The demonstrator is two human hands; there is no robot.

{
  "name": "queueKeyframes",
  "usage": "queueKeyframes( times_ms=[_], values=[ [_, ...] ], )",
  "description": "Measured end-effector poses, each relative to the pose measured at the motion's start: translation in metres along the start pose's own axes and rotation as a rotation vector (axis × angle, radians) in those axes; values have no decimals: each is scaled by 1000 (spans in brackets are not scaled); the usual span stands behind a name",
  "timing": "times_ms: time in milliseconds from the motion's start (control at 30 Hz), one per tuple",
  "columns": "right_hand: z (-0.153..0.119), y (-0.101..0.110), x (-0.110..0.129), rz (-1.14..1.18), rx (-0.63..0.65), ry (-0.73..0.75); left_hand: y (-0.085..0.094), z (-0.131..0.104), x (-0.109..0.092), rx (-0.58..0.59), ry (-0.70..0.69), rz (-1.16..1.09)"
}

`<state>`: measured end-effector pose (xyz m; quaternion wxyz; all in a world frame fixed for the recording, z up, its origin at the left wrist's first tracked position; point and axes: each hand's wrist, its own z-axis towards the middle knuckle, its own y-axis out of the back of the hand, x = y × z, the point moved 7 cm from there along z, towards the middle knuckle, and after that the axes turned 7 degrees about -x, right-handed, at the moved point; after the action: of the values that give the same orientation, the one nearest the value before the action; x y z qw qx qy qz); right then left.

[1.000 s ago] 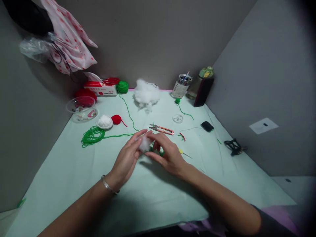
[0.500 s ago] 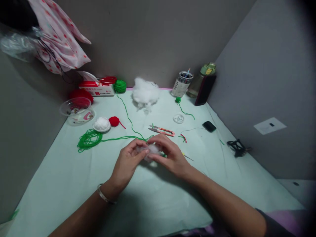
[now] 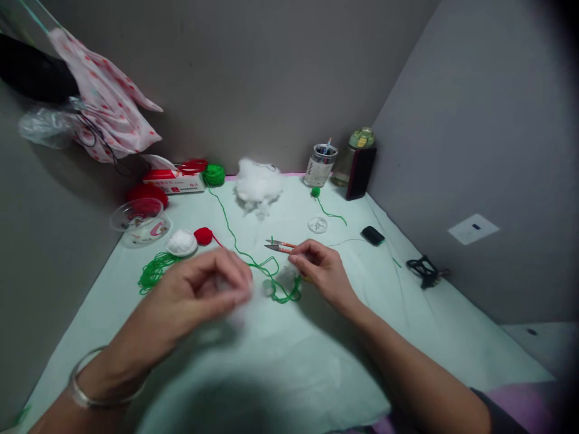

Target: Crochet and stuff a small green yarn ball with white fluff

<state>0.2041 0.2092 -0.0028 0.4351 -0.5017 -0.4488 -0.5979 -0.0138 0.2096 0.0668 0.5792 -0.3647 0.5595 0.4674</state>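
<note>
Hands (image 3: 181, 301) (image 3: 326, 276) apart, green yarn (image 3: 286, 300) between, snips (image 3: 281, 248) part-hidden.

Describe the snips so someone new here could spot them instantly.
Find the white fluff heap by the back wall, then come nearer, to the right hand. The snips stick out just beyond it, partly hidden; their pointed metal blades and orange handle set them apart from the green yarn nearby.
</note>
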Motion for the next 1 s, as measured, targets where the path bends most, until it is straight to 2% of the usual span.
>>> queueKeyframes(
  times_ms=[100, 133, 200, 267, 400, 500, 633, 700, 767, 867, 900, 933, 1000],
  values=[
    [1, -6, -5, 48, 77, -41, 26, 38, -20, -347, -235, 231],
    [-1, -11, -7, 78, 122, -63, 27, 48, -28, -412, -358, 340],
    [-5, -19, -13, 186, 193, -151, 12, 64, -31, -318, -510, 602],
    [-8, -23, -20, 313, 217, -257, -6, 63, -24, -198, -564, 676],
    [-13, -27, -28, 453, 247, -384, -53, 22, 6, 237, -511, 514],
    [-21, -36, -30, 466, 316, -425, -65, -4, 25, 241, -502, 569],
    [-32, -48, -32, 427, 422, -464, -59, -14, 41, 172, -492, 598],
    [-32, -48, -29, 354, 472, -402, -51, -13, 45, 140, -485, 579],
    [-27, -42, -25, 214, 446, -265, -38, -9, 49, 80, -425, 514],
    [-21, -28, -12, -133, 305, 97, -16, -2, 61, -94, -210, 346],
    [-23, -29, -7, -271, 297, 238, -9, -1, 66, -172, -122, 271],
    [-28, -32, -5, -400, 326, 363, -4, 0, 73, -236, -33, 183],
    [-37, -43, -9, -640, 422, 516, -5, 0, 84, -255, 85, 43]
  ],
)
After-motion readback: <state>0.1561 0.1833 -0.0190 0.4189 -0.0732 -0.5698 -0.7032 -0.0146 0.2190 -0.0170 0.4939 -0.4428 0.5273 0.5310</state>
